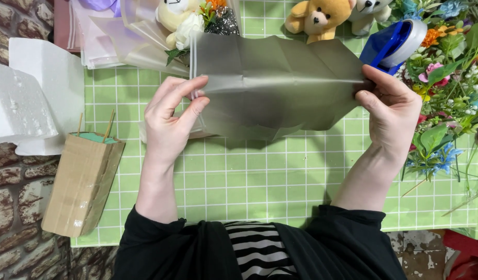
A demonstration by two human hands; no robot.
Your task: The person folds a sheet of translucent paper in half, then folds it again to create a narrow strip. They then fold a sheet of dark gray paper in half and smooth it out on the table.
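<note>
A creased sheet of translucent grey-green wrapping film (272, 85) is stretched flat above a green gridded cutting mat (249, 181). My left hand (171, 116) pinches the sheet's left edge between thumb and fingers. My right hand (392, 111) pinches its right edge. Both hands hold the sheet taut, a little above the mat, with black sleeves pushed up the forearms.
A cardboard-wrapped block (83, 181) with wooden skewers stands at the left. White foam pieces (34, 101) lie at the far left. Plush bears (319, 18), a blue tape dispenser (394, 44), mixed flowers (449, 78) and more wrapping sheets (122, 39) crowd the back and right.
</note>
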